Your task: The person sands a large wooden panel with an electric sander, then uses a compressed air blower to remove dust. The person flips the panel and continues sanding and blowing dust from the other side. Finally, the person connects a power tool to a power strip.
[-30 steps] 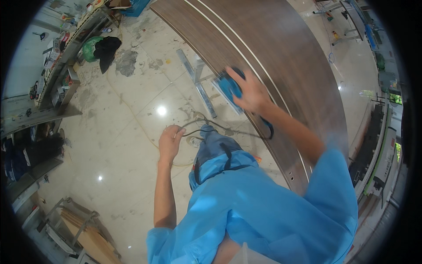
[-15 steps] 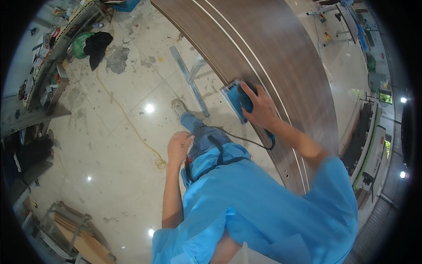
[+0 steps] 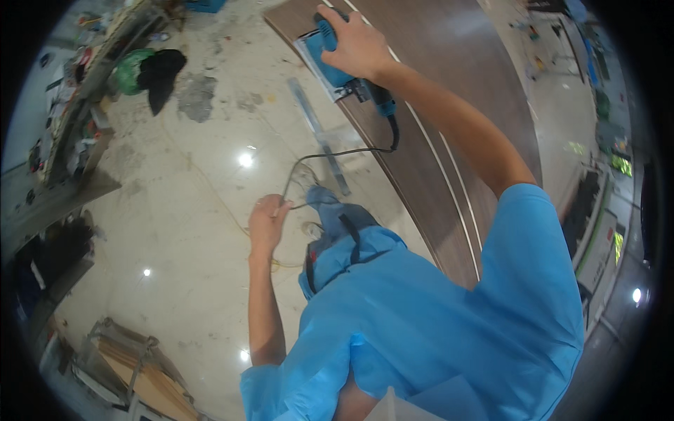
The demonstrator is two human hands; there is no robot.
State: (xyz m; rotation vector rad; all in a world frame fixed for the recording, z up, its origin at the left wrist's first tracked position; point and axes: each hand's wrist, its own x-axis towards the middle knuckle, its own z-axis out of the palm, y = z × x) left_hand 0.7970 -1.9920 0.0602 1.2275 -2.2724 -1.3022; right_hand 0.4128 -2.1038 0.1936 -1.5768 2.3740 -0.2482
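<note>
Sander (image 3: pixel 331 70), one, blue: at the left edge of the board (image 3: pixel 477 105), close to its far-left corner; the pale underside sheet runs along that edge. Whether it sits flat there, I cannot tell.

My right hand (image 3: pixel 361 48), one: arm stretched out, fingers closed over the top of the sander, gripping it.

Cord (image 3: pixel 344 152), one, dark: leaves the rear of the sander, crosses the board's left edge, and runs above the floor (image 3: pixel 189 245) to my other side.

My left hand (image 3: pixel 267 219), one: thumb and fingers closed lightly on the cord, well apart from the board.

Metal bar (image 3: pixel 317 133), one, grey: beside the board's left edge, lower than its top.

Progress: sanding along the left edge, judged under way and not finished, the tool being at the far part. The near stretch of edge shows no tell-tale difference, so what is done and what is left cannot be divided.
</note>
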